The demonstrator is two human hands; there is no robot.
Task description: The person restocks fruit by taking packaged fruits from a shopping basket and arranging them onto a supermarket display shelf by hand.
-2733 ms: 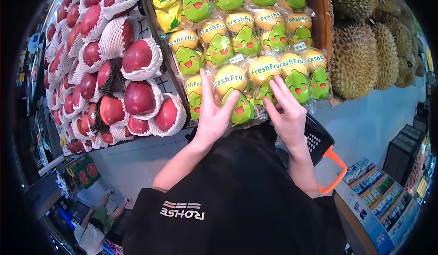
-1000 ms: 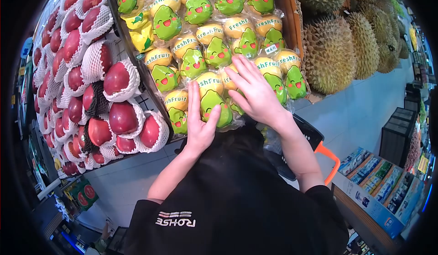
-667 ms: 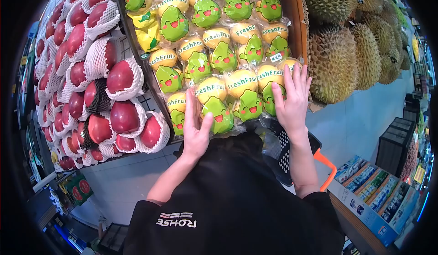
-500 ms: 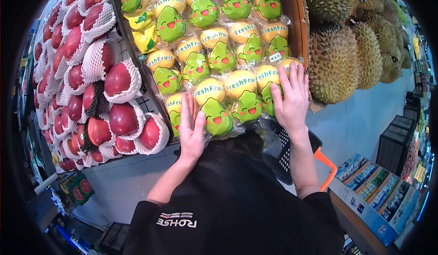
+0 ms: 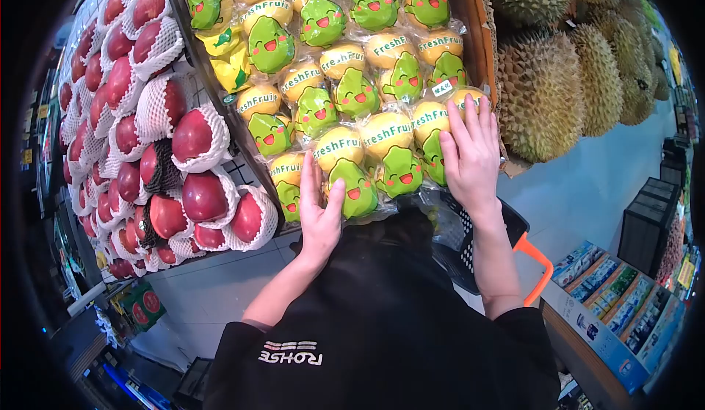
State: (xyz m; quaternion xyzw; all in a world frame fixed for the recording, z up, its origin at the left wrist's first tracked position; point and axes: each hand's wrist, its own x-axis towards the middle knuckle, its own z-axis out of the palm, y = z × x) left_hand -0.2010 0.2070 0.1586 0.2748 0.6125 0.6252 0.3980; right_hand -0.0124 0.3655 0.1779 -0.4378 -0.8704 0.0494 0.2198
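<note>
Rows of yellow fruit (image 5: 386, 132) in clear bags, printed "FreshFruit" with a green smiling cartoon, fill a box in front of me. My left hand (image 5: 322, 215) is at the near row, fingers stretched forward and thumb apart, between the leftmost bagged fruit (image 5: 285, 169) and the one beside it (image 5: 338, 148). At the near right corner, my right hand (image 5: 474, 157) lies with straight fingers over another bagged fruit (image 5: 467, 97), partly covering it. Both hands are open, and neither grips anything. A white label (image 5: 442, 88) sits on a bag by the right fingertips.
Red fruit (image 5: 192, 135) in white foam nets is stacked at left. Spiky durians (image 5: 540, 94) lie right of the box's cardboard edge (image 5: 481, 35). A dark basket with an orange handle (image 5: 540, 270) is below my right forearm. Boxed goods (image 5: 613, 300) stand at lower right.
My left hand has shifted slightly right along the near row, toward the second fruit. My right hand stays on the corner fruit. The view has turned a little.
</note>
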